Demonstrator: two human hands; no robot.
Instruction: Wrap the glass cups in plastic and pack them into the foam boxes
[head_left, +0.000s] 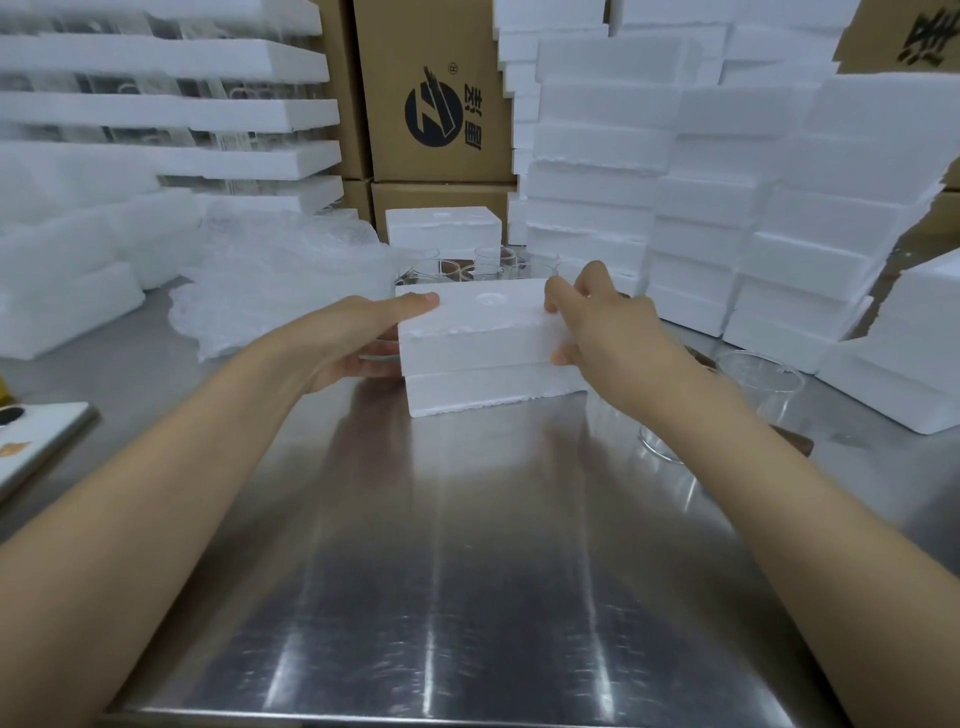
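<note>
While my forearms reach over the steel counter (467, 571), my left hand (363, 338) and right hand (602, 322) clamp the two ends of the foam box (483, 332), gripping its upper half, which sits on the lower one. Just right of it is a bare glass cup (769, 384). Beyond it cluster more glass cups (488, 260), crumpled plastic (270, 280) lies to the left, and foam stacks (727, 208) and cardboard cartons (436, 104) stand farthest.
</note>
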